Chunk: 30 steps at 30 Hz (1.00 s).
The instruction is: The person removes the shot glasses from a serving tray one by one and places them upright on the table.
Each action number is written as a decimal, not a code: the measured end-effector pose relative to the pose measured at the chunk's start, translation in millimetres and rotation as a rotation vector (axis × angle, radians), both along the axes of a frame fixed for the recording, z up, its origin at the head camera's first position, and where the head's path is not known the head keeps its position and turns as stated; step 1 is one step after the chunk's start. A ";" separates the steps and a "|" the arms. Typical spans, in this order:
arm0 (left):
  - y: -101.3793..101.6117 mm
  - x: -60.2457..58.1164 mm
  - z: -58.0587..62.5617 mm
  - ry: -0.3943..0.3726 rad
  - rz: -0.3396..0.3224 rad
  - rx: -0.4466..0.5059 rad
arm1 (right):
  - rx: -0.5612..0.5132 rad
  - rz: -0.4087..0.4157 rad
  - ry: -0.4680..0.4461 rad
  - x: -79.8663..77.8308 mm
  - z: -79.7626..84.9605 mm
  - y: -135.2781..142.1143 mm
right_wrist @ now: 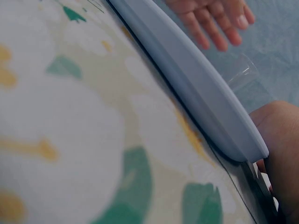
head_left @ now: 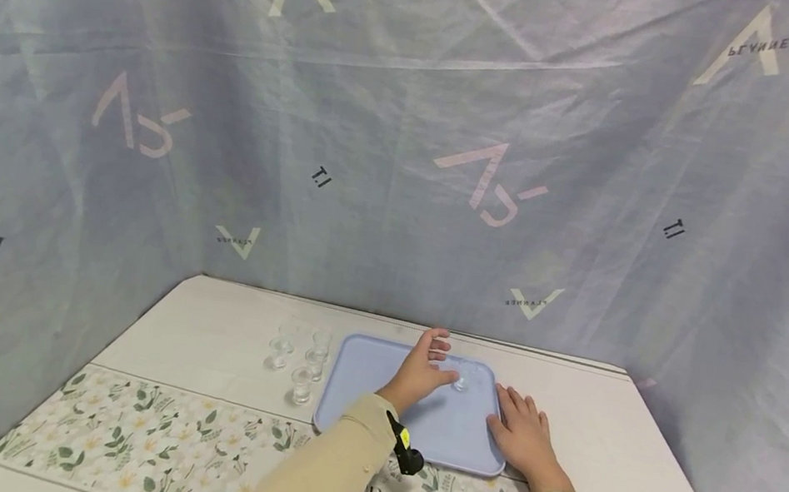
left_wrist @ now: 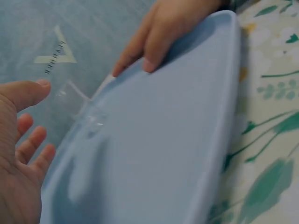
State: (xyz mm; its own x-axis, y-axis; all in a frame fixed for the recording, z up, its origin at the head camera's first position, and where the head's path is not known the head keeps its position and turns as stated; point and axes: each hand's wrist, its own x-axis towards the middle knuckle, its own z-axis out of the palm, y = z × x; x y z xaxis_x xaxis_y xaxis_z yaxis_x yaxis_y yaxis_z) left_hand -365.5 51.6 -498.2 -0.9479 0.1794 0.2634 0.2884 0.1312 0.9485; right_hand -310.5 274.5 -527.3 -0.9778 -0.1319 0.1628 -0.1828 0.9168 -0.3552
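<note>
A small clear glass [head_left: 462, 382] stands on the right part of a light-blue tray [head_left: 373, 398]. My left hand [head_left: 422, 372] is over the tray, just left of that glass, with thumb and fingers spread apart. In the left wrist view a gap shows between the left thumb and the glass [left_wrist: 96, 122]. At the tray's right side my right hand [head_left: 523, 432] rests against the rim, its fingers extended and its thumb at the edge. The right wrist view shows the tray's side [right_wrist: 201, 84] close up, with much of the right hand cut off.
Several small clear glasses stand in a group left of the tray, the nearest glass [head_left: 301, 386] close to its edge. A floral cloth strip [head_left: 185, 444] runs along the front of the white table [head_left: 226, 315]. Grey-blue fabric [head_left: 386, 194] hangs behind and on both sides.
</note>
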 end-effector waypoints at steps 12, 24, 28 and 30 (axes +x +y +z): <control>29.1 -2.1 -8.9 -0.028 0.034 0.028 | 0.010 -0.005 0.008 1.3 5.6 -1.8; 44.1 1.8 -2.6 -0.020 0.091 -0.025 | 0.009 -0.003 0.005 3.8 7.6 -1.7; 47.0 1.9 -5.3 0.000 0.130 -0.010 | -0.007 -0.006 0.021 5.5 6.4 -1.9; 47.7 1.3 -7.5 0.011 0.139 -0.008 | -0.013 -0.008 0.034 5.7 4.7 -1.8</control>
